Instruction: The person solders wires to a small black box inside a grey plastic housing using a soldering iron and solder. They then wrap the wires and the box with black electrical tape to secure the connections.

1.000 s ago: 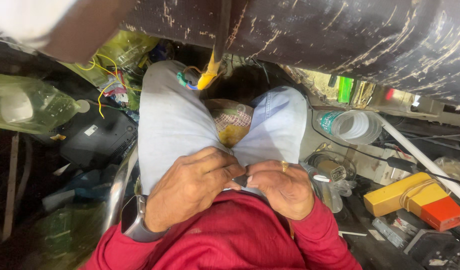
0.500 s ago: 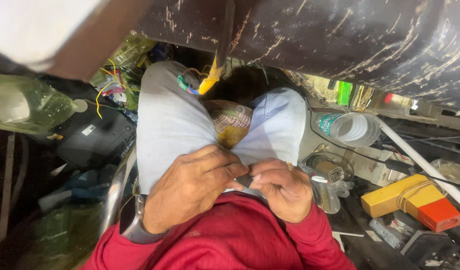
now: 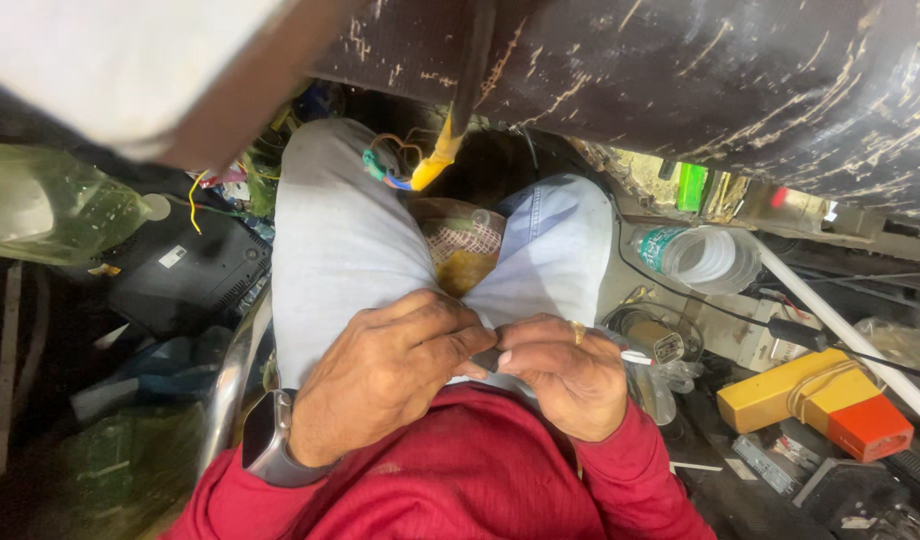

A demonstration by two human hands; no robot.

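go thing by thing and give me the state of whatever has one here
left hand: closed, fingertips pinching a small dark part
right hand: closed, pinching the same part from the other side
small dark part: held between both hands, too hidden to tell more
smartwatch: worn on the left wrist, screen dark
clear plastic jar: lying on its side, open
green plastic bottle: lying on its side, capped
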